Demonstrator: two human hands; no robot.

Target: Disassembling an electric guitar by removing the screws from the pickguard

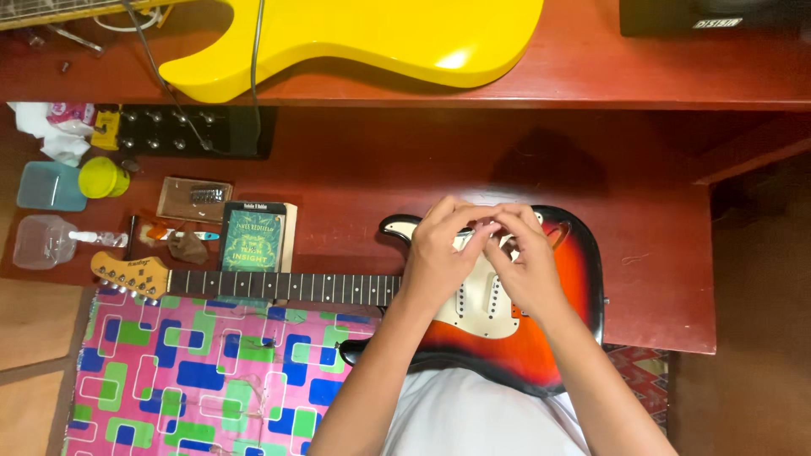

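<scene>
- The scene is evenly and fairly brightly lit with warm indoor light from overhead; colours look saturated.
- A white glare spot sits on the glossy yellow guitar body (372, 38), near its lower edge.
- Below that yellow body, a dark band of shadow falls under the shelf edge onto the red-brown table (363, 169).
- A soft, round shadow lies on the table just above the sunburst guitar (541, 338).
- The fingertips (490, 226) over the sunburst guitar are slightly blurred.
- Right of the sunburst guitar, the floor is dim.
- The picture is a little soft and compressed throughout.
</scene>
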